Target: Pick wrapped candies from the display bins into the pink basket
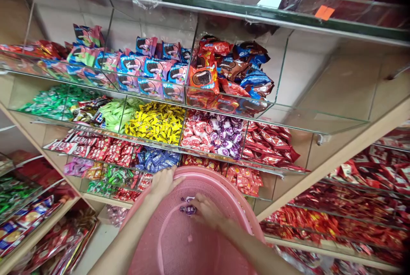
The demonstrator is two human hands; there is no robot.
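A large pink plastic basket (248,217) with mesh sides fills the lower middle, tilted so that I look down into it. My left hand (162,182) is closed over the basket's far left rim. Inside the basket is my right hand (208,212), its fingers curled around purple-and-white wrapped candies (188,209). They show at its fingertips; how many are in the palm is hidden. Similar purple-wrapped candies (226,134) lie in a glass-fronted shelf compartment just beyond the basket.
Glass shelf fronts (147,138) stand close ahead. Above are packaged sandwich cookies (156,68); lower compartments hold yellow candies (156,122), red packets (267,144) and blue packets (158,159). A wooden shelf edge (336,159) slants at right, beside more red packets (342,189).
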